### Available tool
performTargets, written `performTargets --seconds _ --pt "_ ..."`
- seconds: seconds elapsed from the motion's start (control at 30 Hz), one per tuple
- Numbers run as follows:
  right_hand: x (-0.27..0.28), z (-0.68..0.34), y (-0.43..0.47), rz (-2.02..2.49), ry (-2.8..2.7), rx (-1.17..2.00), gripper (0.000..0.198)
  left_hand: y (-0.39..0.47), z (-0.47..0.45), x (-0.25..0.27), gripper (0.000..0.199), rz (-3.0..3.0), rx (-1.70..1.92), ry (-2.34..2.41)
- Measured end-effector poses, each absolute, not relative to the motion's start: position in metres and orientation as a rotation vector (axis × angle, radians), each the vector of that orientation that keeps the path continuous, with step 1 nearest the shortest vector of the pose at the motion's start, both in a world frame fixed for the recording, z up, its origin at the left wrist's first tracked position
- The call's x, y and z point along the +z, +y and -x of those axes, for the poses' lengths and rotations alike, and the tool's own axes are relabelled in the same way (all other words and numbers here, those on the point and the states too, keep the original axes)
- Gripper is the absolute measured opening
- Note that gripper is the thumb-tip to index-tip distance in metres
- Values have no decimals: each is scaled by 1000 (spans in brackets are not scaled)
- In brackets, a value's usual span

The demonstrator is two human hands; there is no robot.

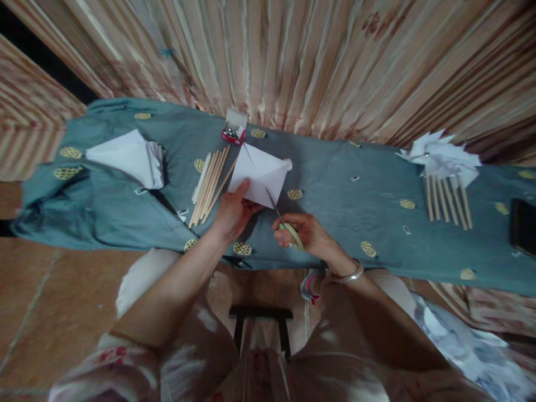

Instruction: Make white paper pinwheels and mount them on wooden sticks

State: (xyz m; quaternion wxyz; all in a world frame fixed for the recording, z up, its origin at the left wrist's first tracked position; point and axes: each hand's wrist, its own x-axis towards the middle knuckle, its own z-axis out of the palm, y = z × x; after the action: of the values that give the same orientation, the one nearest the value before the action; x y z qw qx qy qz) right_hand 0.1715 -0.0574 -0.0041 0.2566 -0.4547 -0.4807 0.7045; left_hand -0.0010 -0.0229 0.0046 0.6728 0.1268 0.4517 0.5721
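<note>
Between the thumb and fingers of my left hand (237,212) is a white square of paper (262,170), gripped at its near left edge. A slit runs inward from its upper corner. My right hand (307,231) holds scissors (293,231) with pale green handles. Their blades lie at the paper's lower right corner, pointing up toward its middle; I cannot tell whether they are on or through the sheet. Left of the paper lies a bundle of thin wooden sticks (212,181). Just behind it stands a small red box (233,133) of shiny metal pins, its lid up.
A stack of white paper (129,159) lies on the left of the cloth-covered table (335,223). Several paper pinwheels on sticks (444,159) are at the right, with a dark phone-like object (523,223) beyond them. A corrugated curtain (293,61) hangs behind the table.
</note>
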Motion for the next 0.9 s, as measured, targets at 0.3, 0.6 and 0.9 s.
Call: performTargets --seconds 0.3,0.6,0.9 --pt "2 -186 -54 1215 -1389 1961 53 -12 10 7 14 -276 1357 1028" --pt "17 -206 -41 1256 -1365 1699 62 -13 11 4 3 -410 1337 1019" --pt "4 -207 -30 1265 -1118 1501 55 -20 11 -14 37 -678 1107 1027"
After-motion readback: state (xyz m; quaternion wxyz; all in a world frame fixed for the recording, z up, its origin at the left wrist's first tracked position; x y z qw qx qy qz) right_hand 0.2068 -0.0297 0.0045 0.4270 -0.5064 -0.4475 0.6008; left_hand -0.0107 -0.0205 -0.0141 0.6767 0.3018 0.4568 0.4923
